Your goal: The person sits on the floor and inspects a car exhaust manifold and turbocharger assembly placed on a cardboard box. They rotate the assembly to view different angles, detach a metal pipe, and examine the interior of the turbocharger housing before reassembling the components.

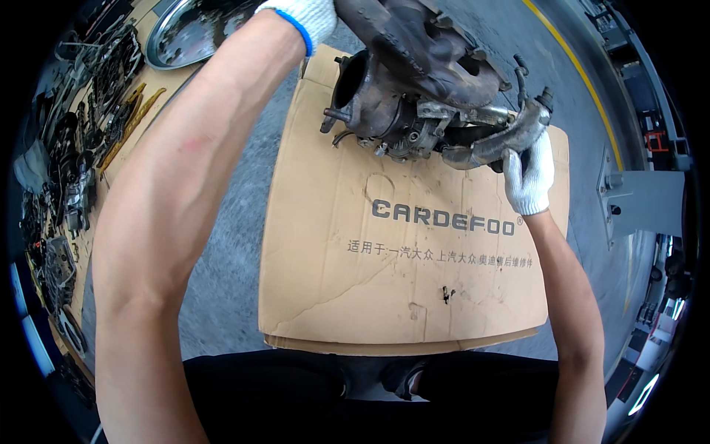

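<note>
A dark, rust-stained turbocharger (392, 111) with a cast exhaust manifold (421, 52) rests at the far end of a flat cardboard box (399, 296). My right hand (532, 174), in a white knit glove, grips the grey metal pipe (506, 140) on the assembly's right side, its thumb in front and its fingers mostly behind. My left hand (310, 18) wears a white glove with a blue cuff. It is beside the manifold's upper left end at the top edge; its fingers are cut off by the frame or hidden. The turbocharger's round opening points left.
Left stands a bench with a metal tray (174, 44), several dark metal parts and yellow-handled pliers (133, 126). A small black piece (448, 294) lies on the box. Grey floor surrounds it, with a yellow line (580, 63) and a grey metal bracket (643, 203) to the right.
</note>
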`<state>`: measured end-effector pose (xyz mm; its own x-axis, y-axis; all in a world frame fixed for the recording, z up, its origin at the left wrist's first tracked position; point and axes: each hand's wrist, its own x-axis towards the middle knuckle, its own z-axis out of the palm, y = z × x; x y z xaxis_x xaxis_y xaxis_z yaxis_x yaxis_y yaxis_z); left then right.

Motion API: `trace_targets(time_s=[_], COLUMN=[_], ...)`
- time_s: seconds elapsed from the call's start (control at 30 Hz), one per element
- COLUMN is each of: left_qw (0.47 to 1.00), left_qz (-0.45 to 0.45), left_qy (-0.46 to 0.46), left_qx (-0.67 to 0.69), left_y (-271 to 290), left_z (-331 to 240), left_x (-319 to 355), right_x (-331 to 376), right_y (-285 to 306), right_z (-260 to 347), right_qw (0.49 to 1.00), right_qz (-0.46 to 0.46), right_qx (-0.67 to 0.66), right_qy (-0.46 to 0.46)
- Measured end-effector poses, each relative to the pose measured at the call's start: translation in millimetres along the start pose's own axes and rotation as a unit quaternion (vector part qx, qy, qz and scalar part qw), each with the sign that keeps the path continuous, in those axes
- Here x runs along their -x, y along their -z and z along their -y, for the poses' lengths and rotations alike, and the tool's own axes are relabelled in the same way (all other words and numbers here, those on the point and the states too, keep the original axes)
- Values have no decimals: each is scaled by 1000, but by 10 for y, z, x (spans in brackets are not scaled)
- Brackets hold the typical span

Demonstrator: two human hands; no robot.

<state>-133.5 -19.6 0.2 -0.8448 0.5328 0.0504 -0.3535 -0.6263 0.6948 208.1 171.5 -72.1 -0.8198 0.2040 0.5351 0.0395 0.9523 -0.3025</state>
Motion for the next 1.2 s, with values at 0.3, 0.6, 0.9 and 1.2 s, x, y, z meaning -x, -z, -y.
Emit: trace_targets(time_s=[0.3, 0.6, 0.9, 1.2], left_qw=[988, 987, 998, 1000], left_qz=[-22, 12, 7, -4], left_qy=[-95, -122, -60, -11], left_qx=[-123, -102, -30, -11], left_y=[-127, -274, -65, 155], left_z=[73, -77, 112, -122], left_x=[293, 506, 143, 9], right_x=[417, 418, 386, -126], right_y=[-2, 27, 15, -46], right_z=[-195, -55, -159, 46], right_qw=[997, 990, 992, 999], right_qz=[22, 32, 32, -2], right_qx=[-50, -97, -63, 20], right_qy=[-61, -94, -107, 27])
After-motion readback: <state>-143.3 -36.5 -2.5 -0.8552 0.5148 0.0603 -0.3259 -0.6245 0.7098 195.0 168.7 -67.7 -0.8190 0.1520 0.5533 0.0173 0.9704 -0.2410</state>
